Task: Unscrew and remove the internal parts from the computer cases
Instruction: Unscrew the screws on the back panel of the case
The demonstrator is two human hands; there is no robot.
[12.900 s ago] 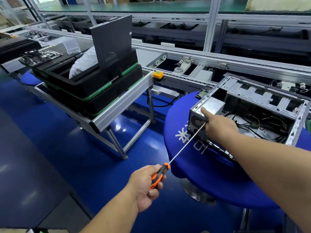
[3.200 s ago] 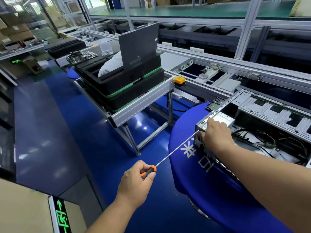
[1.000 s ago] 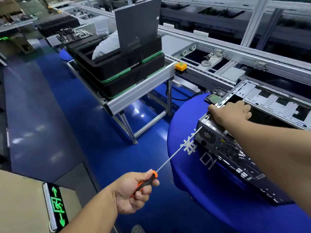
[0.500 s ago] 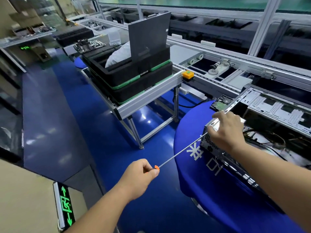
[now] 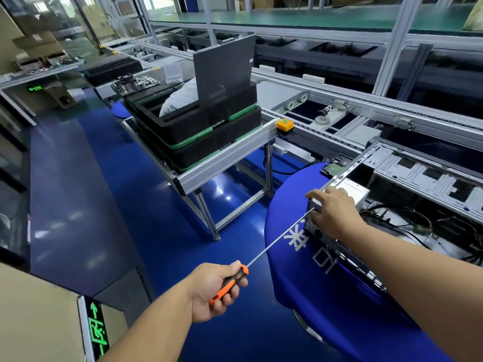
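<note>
An open computer case lies on its side on a round blue table at the right. Its silver power supply sits in the near left corner, with black cables behind it. My left hand grips the orange and black handle of a long screwdriver. The thin shaft runs up and right to the case's rear corner. My right hand rests there with curled fingers around the screwdriver tip; the tip and any screw are hidden under it.
A small green circuit board lies on the table beyond the case. To the left, stacked black trays with a dark upright panel sit on a metal conveyor stand. A conveyor line runs behind. The blue floor lies below.
My right hand has slid from lying flat over the power supply back down to the case's corner at the screwdriver tip. My left hand now shows more of the handle.
</note>
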